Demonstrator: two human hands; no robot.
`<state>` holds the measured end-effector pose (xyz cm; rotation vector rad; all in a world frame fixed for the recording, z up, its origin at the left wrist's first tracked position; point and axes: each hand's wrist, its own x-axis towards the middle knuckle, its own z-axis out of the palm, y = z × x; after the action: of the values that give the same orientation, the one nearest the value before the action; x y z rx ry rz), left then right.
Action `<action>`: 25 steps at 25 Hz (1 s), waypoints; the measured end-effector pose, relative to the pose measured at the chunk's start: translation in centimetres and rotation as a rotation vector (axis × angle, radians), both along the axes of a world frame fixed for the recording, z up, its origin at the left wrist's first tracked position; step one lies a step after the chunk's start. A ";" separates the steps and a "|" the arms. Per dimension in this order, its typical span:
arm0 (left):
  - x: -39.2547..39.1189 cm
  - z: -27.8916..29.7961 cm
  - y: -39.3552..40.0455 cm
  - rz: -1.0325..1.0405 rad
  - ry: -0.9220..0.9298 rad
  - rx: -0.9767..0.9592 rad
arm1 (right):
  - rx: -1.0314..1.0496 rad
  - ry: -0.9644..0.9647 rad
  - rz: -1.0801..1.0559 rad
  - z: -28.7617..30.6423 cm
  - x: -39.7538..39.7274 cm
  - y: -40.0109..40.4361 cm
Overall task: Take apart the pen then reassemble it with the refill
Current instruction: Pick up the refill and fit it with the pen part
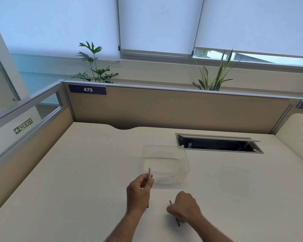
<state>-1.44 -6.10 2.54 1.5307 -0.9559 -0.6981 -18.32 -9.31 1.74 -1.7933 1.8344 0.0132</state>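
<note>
The left hand pinches a white pen barrel upright near the clear container, while the right hand grips what seems a dark refill against the desk.

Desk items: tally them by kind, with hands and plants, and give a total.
Hands: 2 (left hand, right hand)
Pen pieces: 2 (white barrel, dark refill)
Clear container: 1
Plants: 2 (leafy plant, spiky plant)
Total: 7

Pen barrel in left hand
</note>
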 end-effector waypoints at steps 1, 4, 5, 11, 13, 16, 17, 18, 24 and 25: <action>0.0 -0.1 0.0 -0.003 0.004 0.002 | 0.014 -0.092 -0.042 0.3 -0.1 -0.3; 0.0 -0.2 0.1 -0.010 0.004 0.010 | 0.113 -0.446 -0.177 1.8 -0.2 -0.6; 0.0 -0.2 0.1 -0.012 -0.005 0.010 | 0.141 -0.547 -0.210 2.3 -0.3 -0.8; -0.4 -0.5 -0.1 -0.040 -0.056 0.003 | 0.102 -1.010 -0.207 6.1 -0.3 -1.6; -0.5 -0.6 -0.1 -0.053 -0.046 0.006 | 0.006 -1.127 -0.242 7.2 0.0 -1.8; -0.8 -0.6 -0.1 -0.077 -0.053 -0.003 | -0.192 -1.243 -0.236 8.7 0.5 -1.9; -0.9 -0.6 -0.1 -0.086 -0.061 -0.006 | -0.253 -1.249 -0.212 9.1 0.6 -1.9; -1.0 -0.5 -0.1 -0.093 -0.069 -0.010 | -0.308 -1.243 -0.186 9.3 0.8 -1.8; -1.3 -0.4 0.1 -0.123 -0.117 -0.048 | -0.455 -1.153 -0.079 9.1 2.0 -1.4; -1.2 -0.4 0.1 -0.123 -0.123 -0.053 | -0.457 -1.143 -0.069 9.0 2.0 -1.4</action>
<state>-2.67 -5.97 2.17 1.4913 -1.1596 -0.6658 -16.28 -10.67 10.73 -1.4505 1.0604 -1.2605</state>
